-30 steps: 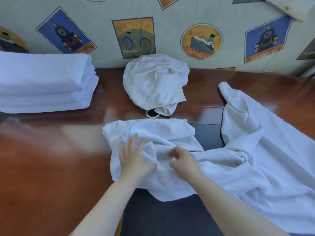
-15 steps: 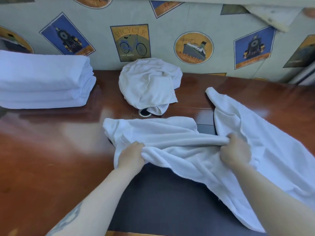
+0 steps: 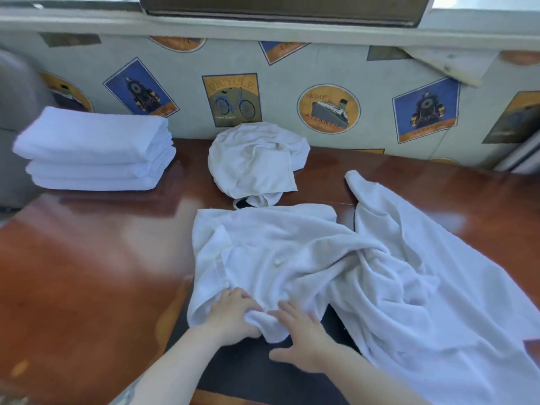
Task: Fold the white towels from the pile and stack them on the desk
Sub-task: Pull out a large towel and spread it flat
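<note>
Three folded towels (image 3: 93,150) stacked far left on bench (image 3: 87,273), your left hand (image 3: 230,314) fingers grasping near edge of the rumpled white towel (image 3: 292,258), right hand (image 3: 304,337) released flat beside it, crumpled towel (image 3: 254,159) waiting behind.

Your left hand (image 3: 233,315) grips the near edge of the crumpled white towel (image 3: 336,267) on the desk (image 3: 87,273); your right hand (image 3: 302,339) lies beside it, fingers spread, touching the towel. Three folded towels (image 3: 93,149) sit stacked far left
</note>
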The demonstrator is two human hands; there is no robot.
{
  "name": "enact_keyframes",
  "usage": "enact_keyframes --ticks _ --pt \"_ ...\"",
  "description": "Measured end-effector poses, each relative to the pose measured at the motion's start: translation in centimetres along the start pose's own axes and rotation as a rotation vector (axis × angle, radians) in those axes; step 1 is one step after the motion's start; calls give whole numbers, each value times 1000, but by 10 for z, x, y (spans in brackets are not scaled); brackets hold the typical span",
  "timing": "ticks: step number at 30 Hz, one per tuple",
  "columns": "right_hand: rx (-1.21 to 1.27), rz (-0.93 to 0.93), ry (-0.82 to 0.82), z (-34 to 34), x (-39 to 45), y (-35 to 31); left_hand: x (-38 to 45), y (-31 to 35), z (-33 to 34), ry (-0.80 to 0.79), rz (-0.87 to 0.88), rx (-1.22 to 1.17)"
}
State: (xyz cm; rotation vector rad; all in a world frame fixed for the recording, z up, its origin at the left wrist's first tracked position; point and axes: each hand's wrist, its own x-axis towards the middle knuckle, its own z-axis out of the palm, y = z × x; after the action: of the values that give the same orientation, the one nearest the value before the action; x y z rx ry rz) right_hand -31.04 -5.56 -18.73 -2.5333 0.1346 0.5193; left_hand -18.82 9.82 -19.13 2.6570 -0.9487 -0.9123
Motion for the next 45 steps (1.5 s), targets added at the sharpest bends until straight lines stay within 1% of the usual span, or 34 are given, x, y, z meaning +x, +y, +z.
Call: enact_keyframes --ticks 3,6,8,10,14,16,18,20,22,23,25,27,30,33,37,41,43,45 --pt "-118 -17 35 2 -6 12 -15 9 12 22 -18 -50" --pt "-173 -1 19 2 -8 13 -29 16 33 49 -45 -112" --pt "-277 2 20 5 -4 8 -35 16 41 68 -70 -141" --pt "-345 26 20 8 -1 0 -39 13 44 85 -106 -239" --pt "-368 104 -2 9 8 -13 -37 3 27 126 -199 -475" --pt "-394 155 -6 5 15 -18 -32 -4 11 232 -208 -491" --pt "-394 203 19 1 27 -27 -25 -16 -4 387 -198 -387" --pt "-261 240 116 -1 39 -44 -18 -31 -14 479 -187 -265" --pt "-63 234 262 5 51 -62 -14 -49 -20 458 -179 -200" --pt "40 243 297 10 57 -72 -13 -60 -22 424 -168 -183" --pt "261 276 306 22 71 -93 -10 -83 -25 367 -134 -181" --pt "424 288 324 31 90 -113 -6 -105 -32 307 -105 -257" --pt "433 276 355 38 116 -136 5 -131 -45 207 -57 -359" --pt "435 339 351 44 127 -149 12 -149 -52 132 -6 -342" --pt "441 384 303 49 124 -150 15 -153 -50 51 -23 -345" --pt "424 395 259 48 124 -146 18 -149 -51 61 -21 -339" --pt "418 395 229 43 125 -144 17 -147 -51 78 -11 -382" --pt "430 386 195 39 126 -141 17 -143 -55 129 -4 -438"
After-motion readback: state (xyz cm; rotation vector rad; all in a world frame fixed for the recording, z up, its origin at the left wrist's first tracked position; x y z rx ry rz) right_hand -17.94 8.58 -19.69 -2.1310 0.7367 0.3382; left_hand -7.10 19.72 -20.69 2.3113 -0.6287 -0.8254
